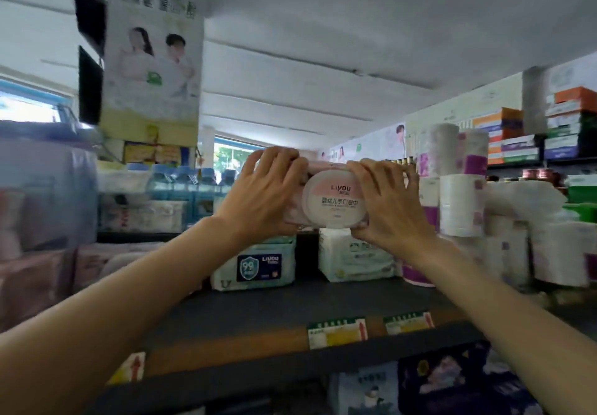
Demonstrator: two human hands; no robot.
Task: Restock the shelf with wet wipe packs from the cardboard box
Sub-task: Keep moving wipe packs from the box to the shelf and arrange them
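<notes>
A pink wet wipe pack (332, 199) with a round white lid is held up at chest height over the dark shelf (258, 311). My left hand (263, 193) grips its left end and my right hand (386, 203) grips its right end, fingers curled over the top. Below the pack, two wipe packs stand on the shelf: a green-white one with a dark blue label (255, 264) and a pale green one (355, 261). The cardboard box is not in view.
Toilet paper rolls (458, 188) are stacked to the right of the pack. Pink soft packs (42, 272) lie at the left, water bottles (190, 185) stand behind. Price tags (337, 332) line the shelf's front edge. A lower shelf holds dark packages (452, 379).
</notes>
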